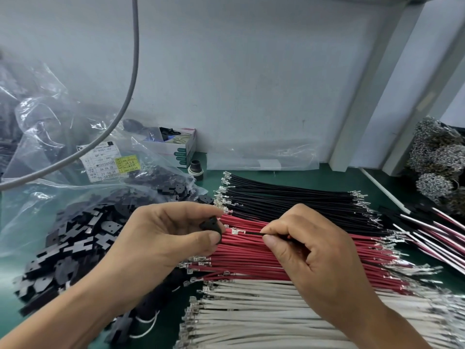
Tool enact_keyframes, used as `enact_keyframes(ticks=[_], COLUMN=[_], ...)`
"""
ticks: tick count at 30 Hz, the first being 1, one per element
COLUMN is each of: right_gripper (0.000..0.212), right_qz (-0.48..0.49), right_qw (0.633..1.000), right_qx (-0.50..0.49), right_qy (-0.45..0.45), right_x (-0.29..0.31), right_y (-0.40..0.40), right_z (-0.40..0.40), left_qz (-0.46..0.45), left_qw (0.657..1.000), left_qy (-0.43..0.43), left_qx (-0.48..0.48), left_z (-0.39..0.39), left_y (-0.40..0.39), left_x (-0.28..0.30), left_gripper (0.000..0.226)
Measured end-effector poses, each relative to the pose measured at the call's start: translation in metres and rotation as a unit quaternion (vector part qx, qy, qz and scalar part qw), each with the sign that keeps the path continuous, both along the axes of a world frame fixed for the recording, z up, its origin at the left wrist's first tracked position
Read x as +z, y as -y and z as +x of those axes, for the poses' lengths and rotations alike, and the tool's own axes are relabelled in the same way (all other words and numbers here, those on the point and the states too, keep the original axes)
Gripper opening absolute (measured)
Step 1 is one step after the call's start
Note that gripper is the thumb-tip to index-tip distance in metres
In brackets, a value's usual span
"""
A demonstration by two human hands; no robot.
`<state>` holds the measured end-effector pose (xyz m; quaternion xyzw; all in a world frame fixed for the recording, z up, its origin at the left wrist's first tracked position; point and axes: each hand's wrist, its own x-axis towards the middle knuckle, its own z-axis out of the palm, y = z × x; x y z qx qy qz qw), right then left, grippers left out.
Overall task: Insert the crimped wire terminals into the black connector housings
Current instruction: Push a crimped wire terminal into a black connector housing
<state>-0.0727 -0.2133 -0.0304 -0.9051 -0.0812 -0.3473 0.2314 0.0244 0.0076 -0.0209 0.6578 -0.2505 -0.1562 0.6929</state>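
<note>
My left hand (166,235) pinches a small black connector housing (210,226) between thumb and fingers. My right hand (309,250) pinches a black wire (253,233) whose metal crimped terminal (235,232) points left, a short gap from the housing. Under both hands lie three bundles of crimped wires: black wires (289,197) at the back, red wires (246,258) in the middle, white wires (251,313) nearest me. A heap of loose black housings (75,248) spills from a clear plastic bag at my left.
A clear bag (37,137) with a printed label (108,162) sits at the back left. A grey cable (133,71) hangs in front of the wall. A small open box (176,147) and a black round part (195,167) stand behind. Finished assemblies (432,230) lie at right.
</note>
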Motion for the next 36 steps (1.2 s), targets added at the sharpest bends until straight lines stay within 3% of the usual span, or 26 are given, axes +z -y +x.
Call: enact_keyframes(ticks=[18, 22, 25, 29, 36], right_gripper=[0.013, 0.012, 0.012, 0.012, 0.013], right_qz=[-0.021, -0.024, -0.111, -0.134, -0.046], right_qw=[0.999, 0.999, 0.994, 0.991, 0.998], right_qx=[0.029, 0.027, -0.004, 0.004, 0.017], right_qy=[0.001, -0.010, 0.006, 0.019, -0.025], right_x=[0.008, 0.008, 0.011, 0.014, 0.008], right_y=[-0.002, -0.003, -0.001, 0.002, -0.007], right_z=[-0.003, -0.002, -0.001, -0.002, 0.001], left_qz=[-0.034, -0.005, 0.051, 0.046, 0.060], left_qw=[0.999, 0.996, 0.973, 0.976, 0.978], left_qy=[-0.031, 0.078, 0.210, 0.201, 0.189], left_qx=[0.000, 0.039, 0.079, 0.064, 0.061], left_z=[-0.006, -0.008, -0.009, -0.011, -0.015], left_y=[0.007, 0.008, 0.010, 0.011, 0.010], left_x=[-0.008, -0.008, -0.010, -0.012, -0.010], left_gripper=[0.032, 0.025, 0.025, 0.025, 0.026])
